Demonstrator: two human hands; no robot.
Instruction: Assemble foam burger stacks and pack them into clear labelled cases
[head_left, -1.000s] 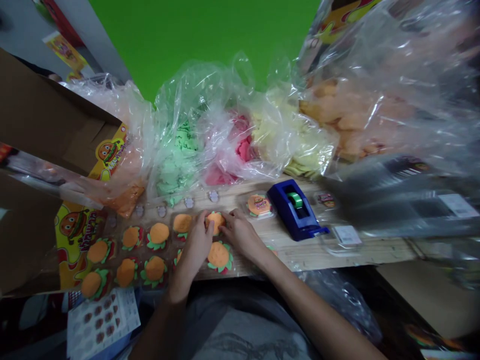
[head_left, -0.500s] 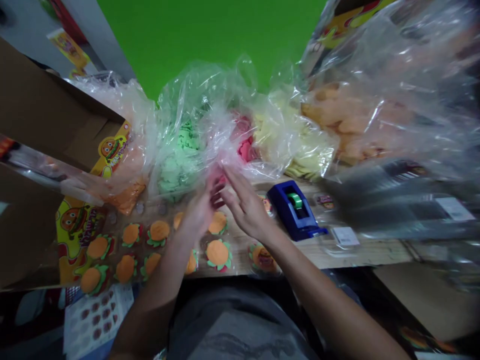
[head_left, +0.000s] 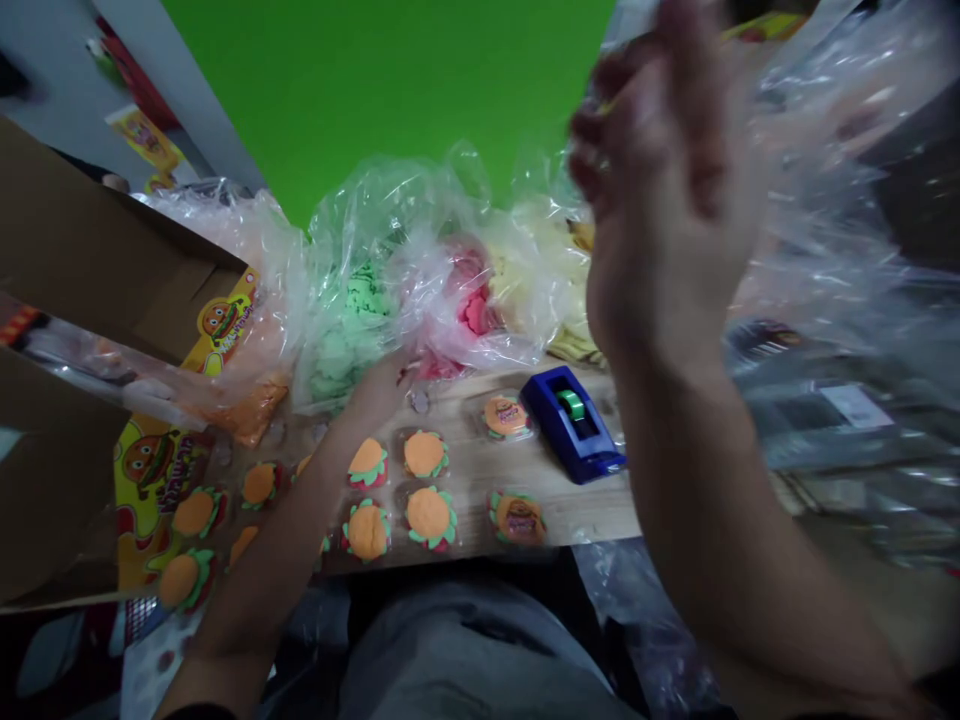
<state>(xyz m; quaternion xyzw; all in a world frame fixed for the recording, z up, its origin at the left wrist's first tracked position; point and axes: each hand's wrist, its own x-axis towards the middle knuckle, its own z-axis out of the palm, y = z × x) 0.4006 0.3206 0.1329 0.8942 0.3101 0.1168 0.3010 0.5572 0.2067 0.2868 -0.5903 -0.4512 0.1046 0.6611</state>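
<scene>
My left hand [head_left: 381,388] is low over the table, its fingertips at the lower edge of a clear bag of pink-red pieces [head_left: 474,312]. Those fingers are partly hidden, so their grip does not show. Raised high on the right is my right hand [head_left: 664,215], large and smeared by motion; its fingers look bent, but whether they hold anything is unclear. Toy burgers with orange buns and green frills, such as this burger [head_left: 430,516], lie in rows below my left hand. A blue tape dispenser [head_left: 559,425] stands left of my right forearm.
Bags of green pieces [head_left: 337,355] and pale yellow pieces [head_left: 517,275] stand along the back. An open cardboard box [head_left: 97,230] is at the left, beside a bag of orange pieces [head_left: 255,405]. Clear plastic packaging [head_left: 810,400] is stacked at the right. A labelled burger [head_left: 519,518] lies near the front edge.
My hands, close together at the pink-red bag before, are now apart. The right hand has swung up and right, towards the camera; the left has moved slightly left and stays by the bag.
</scene>
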